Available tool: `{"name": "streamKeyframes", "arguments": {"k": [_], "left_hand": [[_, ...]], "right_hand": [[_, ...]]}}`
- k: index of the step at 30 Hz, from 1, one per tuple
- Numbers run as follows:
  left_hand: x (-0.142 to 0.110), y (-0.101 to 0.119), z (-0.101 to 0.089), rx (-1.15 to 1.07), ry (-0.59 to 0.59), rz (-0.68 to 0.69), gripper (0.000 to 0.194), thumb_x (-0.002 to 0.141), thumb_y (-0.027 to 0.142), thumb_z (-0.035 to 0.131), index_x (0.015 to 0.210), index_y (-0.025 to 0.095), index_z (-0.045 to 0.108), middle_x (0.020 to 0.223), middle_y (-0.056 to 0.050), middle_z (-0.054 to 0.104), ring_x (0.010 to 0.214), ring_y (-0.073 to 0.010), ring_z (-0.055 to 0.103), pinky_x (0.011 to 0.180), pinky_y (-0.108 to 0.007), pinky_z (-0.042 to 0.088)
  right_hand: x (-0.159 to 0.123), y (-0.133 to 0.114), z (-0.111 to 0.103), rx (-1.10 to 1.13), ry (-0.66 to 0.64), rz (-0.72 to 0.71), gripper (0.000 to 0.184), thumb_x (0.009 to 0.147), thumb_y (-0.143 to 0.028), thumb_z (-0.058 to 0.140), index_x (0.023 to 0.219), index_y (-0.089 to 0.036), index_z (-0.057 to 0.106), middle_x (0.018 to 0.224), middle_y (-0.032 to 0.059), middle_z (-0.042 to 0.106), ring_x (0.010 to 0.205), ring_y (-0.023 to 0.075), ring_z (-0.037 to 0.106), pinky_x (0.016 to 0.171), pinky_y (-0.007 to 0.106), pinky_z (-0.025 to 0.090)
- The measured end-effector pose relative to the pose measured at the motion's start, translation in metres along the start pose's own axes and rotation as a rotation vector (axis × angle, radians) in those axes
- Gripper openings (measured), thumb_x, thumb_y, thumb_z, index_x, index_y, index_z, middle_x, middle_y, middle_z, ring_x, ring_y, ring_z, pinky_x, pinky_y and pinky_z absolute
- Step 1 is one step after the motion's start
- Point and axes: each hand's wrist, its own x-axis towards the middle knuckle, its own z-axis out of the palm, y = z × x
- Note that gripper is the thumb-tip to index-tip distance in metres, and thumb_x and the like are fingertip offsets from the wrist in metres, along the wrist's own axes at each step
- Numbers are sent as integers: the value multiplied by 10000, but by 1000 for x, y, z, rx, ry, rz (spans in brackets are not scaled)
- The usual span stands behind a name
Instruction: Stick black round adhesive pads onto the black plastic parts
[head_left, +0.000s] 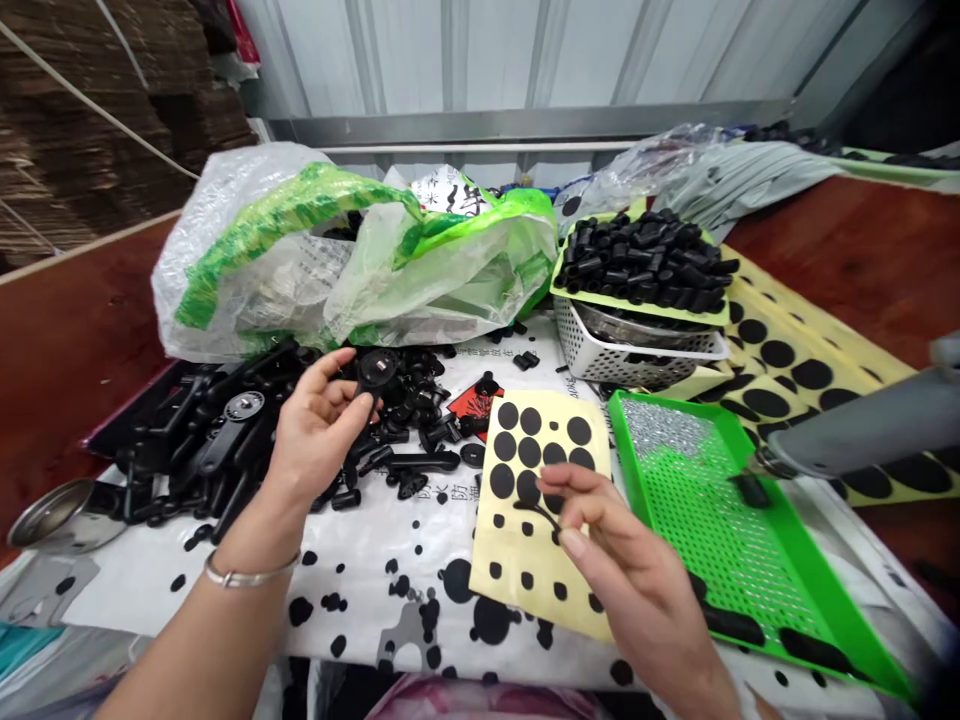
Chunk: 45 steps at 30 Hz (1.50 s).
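My left hand [319, 425] grips a black plastic part with a round disc end [377, 372], raised over a heap of small black parts [412, 395]. The disc faces up and shows a small metal piece at its centre. Between thumb and fingertips, my right hand [626, 560] pinches a thin, curved black sticker [537, 512]. Directly beneath it lies a yellow backing sheet [517, 600] with rows of round black stickers and smaller black dots. Part of the sheet is hidden by my right hand.
Black handle-like parts [202, 420] pile up at left beside a metal bowl [56, 515]. A green tray [675, 490] with small metal pieces stands at right, under a grey machine arm [870, 420]. Behind are a white basket [637, 350], black tubes [645, 260] and plastic bags [435, 270].
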Motion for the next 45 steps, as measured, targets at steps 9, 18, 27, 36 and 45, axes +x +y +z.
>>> {"name": "streamKeyframes", "arguments": {"k": [9, 18, 27, 36, 45], "left_hand": [[-78, 21, 52, -543, -469, -398, 404, 786, 225, 641, 1174, 162, 552, 688, -3, 629, 561, -110, 543, 525, -231, 460], [-88, 30, 59, -462, -527, -322, 470, 795, 244, 636, 1247, 160, 535, 984, -84, 709, 777, -172, 655, 769, -292, 546], [-95, 24, 54, -400, -561, -242, 522, 837, 255, 607, 1323, 129, 466, 1281, -128, 622, 1154, -230, 588, 1000, -327, 457], [-96, 21, 55, -328, -573, -208, 534, 854, 301, 594, 1335, 116, 455, 1279, -147, 614, 1127, -247, 597, 1006, -370, 446], [-97, 19, 55, -325, -576, -226, 560, 848, 313, 597, 1344, 102, 444, 1245, -152, 625, 1102, -239, 604, 957, -329, 478]], "right_hand": [[37, -26, -3, 451, -248, 436, 118, 802, -161, 561, 688, -190, 558, 1065, 99, 688, 1157, 205, 569, 1012, 438, 421], [37, -21, 2, 627, -319, 589, 72, 774, -196, 603, 746, -173, 665, 818, 33, 695, 791, 132, 599, 854, 315, 462], [39, -18, 0, 604, -308, 688, 61, 698, -236, 694, 708, -177, 686, 791, 15, 679, 780, 120, 560, 820, 288, 418], [37, -16, -2, 574, -341, 727, 113, 704, -249, 686, 781, -165, 690, 796, 24, 682, 806, 136, 583, 848, 314, 425], [34, -15, -3, 583, -347, 741, 113, 706, -263, 698, 777, -176, 685, 837, 29, 689, 877, 159, 608, 919, 356, 423]]}}
